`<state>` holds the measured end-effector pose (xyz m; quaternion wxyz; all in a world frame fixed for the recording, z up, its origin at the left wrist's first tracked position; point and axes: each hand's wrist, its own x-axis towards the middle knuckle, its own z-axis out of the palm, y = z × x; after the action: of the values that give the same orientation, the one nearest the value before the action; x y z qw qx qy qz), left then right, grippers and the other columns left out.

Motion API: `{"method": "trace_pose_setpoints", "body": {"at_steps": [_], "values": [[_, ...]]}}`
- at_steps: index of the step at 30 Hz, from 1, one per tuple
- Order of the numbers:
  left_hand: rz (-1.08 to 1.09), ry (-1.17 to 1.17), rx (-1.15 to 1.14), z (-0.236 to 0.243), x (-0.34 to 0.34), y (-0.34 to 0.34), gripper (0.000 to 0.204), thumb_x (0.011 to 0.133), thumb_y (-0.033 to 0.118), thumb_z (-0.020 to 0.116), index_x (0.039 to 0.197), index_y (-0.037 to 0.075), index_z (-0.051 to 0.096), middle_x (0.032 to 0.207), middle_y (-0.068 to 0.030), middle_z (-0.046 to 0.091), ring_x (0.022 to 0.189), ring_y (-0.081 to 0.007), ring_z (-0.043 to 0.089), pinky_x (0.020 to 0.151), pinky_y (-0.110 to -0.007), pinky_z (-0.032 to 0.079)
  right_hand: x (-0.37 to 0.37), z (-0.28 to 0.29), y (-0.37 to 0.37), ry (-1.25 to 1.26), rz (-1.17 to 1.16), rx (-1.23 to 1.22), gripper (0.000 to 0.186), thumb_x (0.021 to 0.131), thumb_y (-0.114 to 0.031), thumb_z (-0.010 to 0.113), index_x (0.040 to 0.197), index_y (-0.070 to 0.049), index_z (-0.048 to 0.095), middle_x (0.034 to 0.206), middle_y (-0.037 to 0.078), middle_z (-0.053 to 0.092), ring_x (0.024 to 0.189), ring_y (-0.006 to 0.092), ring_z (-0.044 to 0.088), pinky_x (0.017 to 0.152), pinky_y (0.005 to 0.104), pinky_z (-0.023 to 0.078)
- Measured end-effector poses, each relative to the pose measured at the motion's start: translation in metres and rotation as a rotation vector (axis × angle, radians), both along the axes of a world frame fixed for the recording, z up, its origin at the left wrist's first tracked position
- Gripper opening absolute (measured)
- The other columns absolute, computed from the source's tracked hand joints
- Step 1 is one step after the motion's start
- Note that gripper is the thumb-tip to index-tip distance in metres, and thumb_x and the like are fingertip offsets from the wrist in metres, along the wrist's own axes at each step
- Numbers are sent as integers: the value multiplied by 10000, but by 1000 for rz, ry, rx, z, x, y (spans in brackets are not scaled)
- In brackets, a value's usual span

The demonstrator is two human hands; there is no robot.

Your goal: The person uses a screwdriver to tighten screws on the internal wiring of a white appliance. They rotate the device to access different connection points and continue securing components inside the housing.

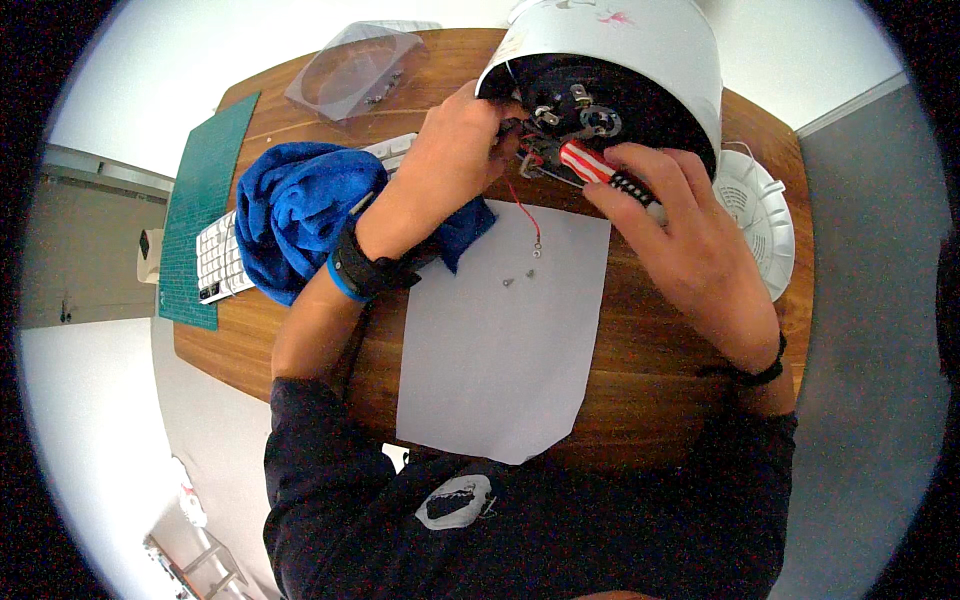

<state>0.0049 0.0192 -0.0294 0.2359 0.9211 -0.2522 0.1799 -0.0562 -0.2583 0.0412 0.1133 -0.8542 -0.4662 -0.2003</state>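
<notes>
A white drum-shaped appliance (620,45) lies on its side at the far end of the table, its open underside toward me. Metal terminals (580,95) and wiring show in its dark interior. My right hand (685,220) grips a hand tool (590,160) with a red-and-white striped, black-patterned handle; its tip is lost among the wires. At the opening's left edge, my left hand (455,150) has its fingers bent in by dark parts; what they pinch is hidden. Below them a red wire (527,208) hangs, with ring terminals at its end.
Two small screws (508,282) lie on a white paper sheet (490,370). A blue cloth (305,215) covers part of a white keyboard (222,262) on a green mat (190,275). A clear plastic box (355,75) stands far left; a round white cover (760,225) lies right.
</notes>
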Motion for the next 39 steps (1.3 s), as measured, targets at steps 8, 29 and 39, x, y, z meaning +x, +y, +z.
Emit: {"method": "trace_pose_setpoints", "body": {"at_steps": [8, 29, 39], "values": [[51, 60, -34, 0, 0, -2, 366, 801, 44, 779, 1156, 114, 724, 1118, -217, 715, 1044, -474, 689, 909, -524, 575, 2, -3, -8, -4, -71, -158, 393, 875, -110, 684, 1262, -172, 649, 1273, 146, 597, 1049, 340, 684, 860, 430, 625], [71, 41, -40, 4, -2, -4, 251, 866, 66, 763, 1109, 123, 740, 1034, -206, 710, 943, -448, 712, 817, -498, 590, 6, -1, -2, -79, 76, -93, 340, 780, -36, 770, 1118, -49, 732, 1337, 172, 641, 994, 313, 653, 797, 377, 601], [39, 10, -90, -3, -1, -2, 330, 820, 32, 782, 1126, 110, 686, 1094, -212, 688, 1002, -459, 691, 850, -520, 575, 5, -5, -1, -141, 106, -49, 268, 766, -40, 775, 1032, -39, 738, 1349, 139, 649, 1005, 315, 645, 800, 376, 608]]}}
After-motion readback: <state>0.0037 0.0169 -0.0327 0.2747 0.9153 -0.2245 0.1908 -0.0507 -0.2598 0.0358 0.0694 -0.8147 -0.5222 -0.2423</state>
